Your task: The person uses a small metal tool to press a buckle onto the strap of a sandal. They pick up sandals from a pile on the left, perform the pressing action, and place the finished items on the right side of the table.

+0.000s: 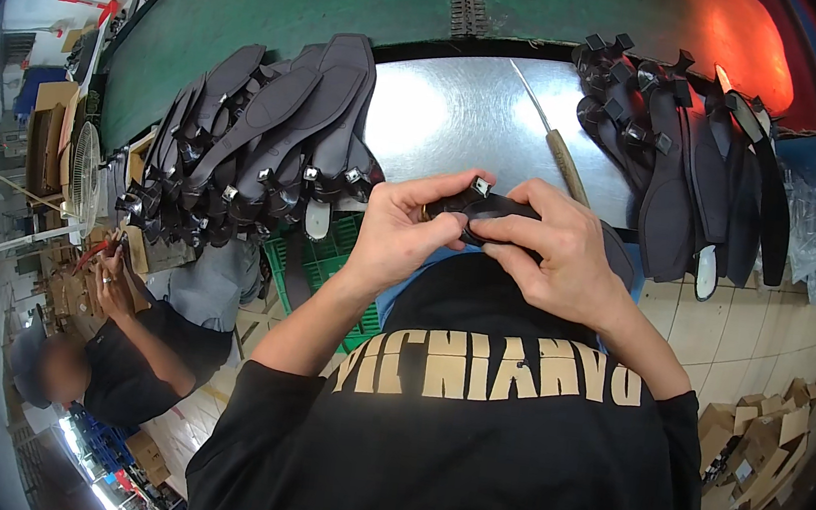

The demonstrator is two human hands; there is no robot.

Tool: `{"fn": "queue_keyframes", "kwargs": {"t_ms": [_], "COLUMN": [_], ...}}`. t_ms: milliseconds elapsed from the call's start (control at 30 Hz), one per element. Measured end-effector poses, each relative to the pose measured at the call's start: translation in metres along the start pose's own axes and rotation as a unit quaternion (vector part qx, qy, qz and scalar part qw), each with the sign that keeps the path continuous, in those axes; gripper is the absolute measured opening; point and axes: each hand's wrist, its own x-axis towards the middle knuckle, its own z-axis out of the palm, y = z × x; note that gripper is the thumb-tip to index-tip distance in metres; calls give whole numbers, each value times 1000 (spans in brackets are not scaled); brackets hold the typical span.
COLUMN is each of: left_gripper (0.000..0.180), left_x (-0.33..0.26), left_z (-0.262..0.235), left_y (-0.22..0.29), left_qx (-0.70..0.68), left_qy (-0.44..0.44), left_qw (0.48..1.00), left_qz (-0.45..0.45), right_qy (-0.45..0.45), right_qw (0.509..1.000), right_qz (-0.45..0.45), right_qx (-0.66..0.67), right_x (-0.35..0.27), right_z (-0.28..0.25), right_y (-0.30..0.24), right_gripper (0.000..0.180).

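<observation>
Steel table carries dark strap piles either side; both hands' fingers grasp a black strap.

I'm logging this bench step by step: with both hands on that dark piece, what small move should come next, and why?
Probably setting the dark strap piece down on the right pile. Both the left hand and right hand pinch it at the edge of the metal table, its metal buckle seemingly already on, as on that pile's pieces.
</observation>
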Motion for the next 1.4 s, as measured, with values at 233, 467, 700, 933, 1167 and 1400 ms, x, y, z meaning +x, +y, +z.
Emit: {"fn": "queue_keyframes", "kwargs": {"t_ms": [233,467,700,933,1167,1400], "left_gripper": [43,41,34,38,27,25], "left_x": [6,7,5,3,5,1], "left_z": [-3,-3,-7,0,-2,0], "left_y": [7,9,21,15,1,2], "left_qx": [16,-16,-72,-67,-23,33], "left_qy": [31,45,11,35,11,-20], "left_qw": [998,997,992,994,994,994], "left_qz": [-57,-67,-105,-73,-104,-100], "right_qy": [-17,28,99,158,98,128], "right_qw": [998,998,994,985,991,990], "right_qz": [44,43,-30,27,71,55], "right_qx": [48,37,28,63,60,32], "right_x": [-3,-7,-12,-7,-10,-11], "right_z": [7,16,23,22,22,27], "right_y": [2,6,8,-4,-2,-1], "right_gripper": [25,22,24,29,18,18]}}
